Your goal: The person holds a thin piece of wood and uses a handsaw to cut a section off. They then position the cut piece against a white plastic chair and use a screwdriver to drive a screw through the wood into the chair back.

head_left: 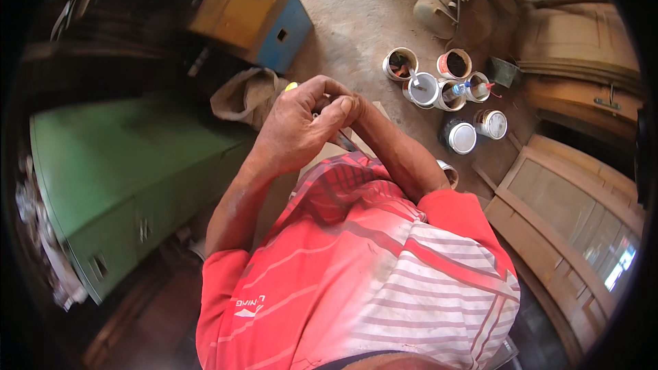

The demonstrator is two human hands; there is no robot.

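Writing: white lettering and a small emblem are printed on the red shirt [322,247]; a red-and-white label on 1 far-right bucket [442,64] is too small to read.

Surface and room: the bare floor [349,14] is worn and stained. A green cabinet [123,151] occupies the left side; a yellow-and-blue box [284,34] and an open sack [236,99] are positioned at far left. Wooden panels [548,233] line the right.

Hands: the left hand [288,130] is curled closed on a yellow-ended item [291,87], whose tip projects at its far side. The right hand [356,108] touches it, partly hidden; its grip cannot be determined. A slim grey piece [346,142] shows just below the hands, on the near side.
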